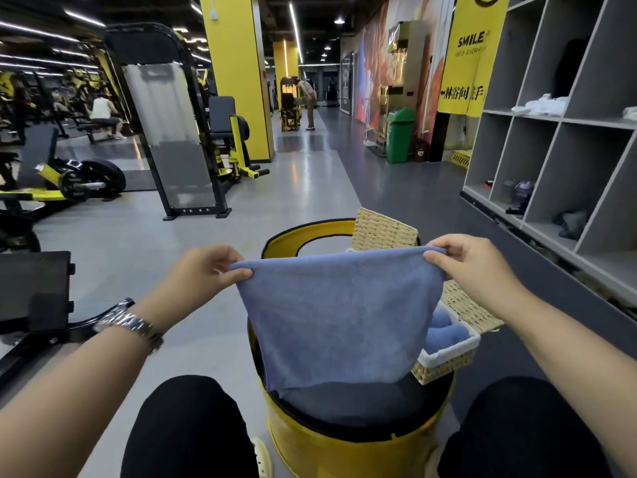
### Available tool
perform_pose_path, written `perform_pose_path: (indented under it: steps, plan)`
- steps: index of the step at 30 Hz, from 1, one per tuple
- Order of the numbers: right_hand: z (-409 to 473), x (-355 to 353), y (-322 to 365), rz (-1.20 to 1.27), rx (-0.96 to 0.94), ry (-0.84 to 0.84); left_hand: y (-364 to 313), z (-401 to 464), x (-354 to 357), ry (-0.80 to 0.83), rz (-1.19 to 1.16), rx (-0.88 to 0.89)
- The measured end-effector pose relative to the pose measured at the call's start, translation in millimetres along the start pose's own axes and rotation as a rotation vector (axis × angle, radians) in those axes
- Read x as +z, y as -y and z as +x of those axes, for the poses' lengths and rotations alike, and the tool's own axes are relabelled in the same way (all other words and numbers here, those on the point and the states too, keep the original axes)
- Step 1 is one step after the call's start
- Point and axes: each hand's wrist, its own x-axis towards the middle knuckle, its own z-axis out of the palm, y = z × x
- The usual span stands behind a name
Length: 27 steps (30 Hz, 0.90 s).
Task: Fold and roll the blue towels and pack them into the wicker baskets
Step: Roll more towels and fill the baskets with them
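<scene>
- Head view: left hand and right hand each pinched a top corner of the blue towel.
- Hung in mid-air over the yellow stool, it could fold crooked.

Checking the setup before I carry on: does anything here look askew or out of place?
Nothing alarming. The wicker basket juts over the yellow stool rim, and its lid hangs open. Both hands hold the blue towel.

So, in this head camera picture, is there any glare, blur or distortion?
Head view: ceiling lights leave glare streaks on the floor; wide-angle distortion bends the shelf unit at the right edge; the blue towel and both hands are sharp; distant people are soft.
</scene>
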Motion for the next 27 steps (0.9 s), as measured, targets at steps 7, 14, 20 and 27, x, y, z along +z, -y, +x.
perform_pose_path:
  steps: [7, 14, 20, 27]
  plan:
    - [-21.2, -6.1, -6.5, 0.153, 0.166, 0.144, 17.2, -21.7, -2.7, 0.238, -0.303, -0.049]
    - [34.1, 54.4, -94.1, 0.053, 0.36, 0.303, 83.2, 36.5, 79.8, 0.371, -0.301, -0.283]
    - [99.8, 132.2, -188.3, -0.162, 0.384, 0.329, 164.9, 98.8, 156.7, 0.335, -0.099, -0.369]
    - [123.8, 161.6, -221.2, 0.047, 0.53, 0.262, 177.0, 109.3, 187.8, 0.154, -0.093, -0.361]
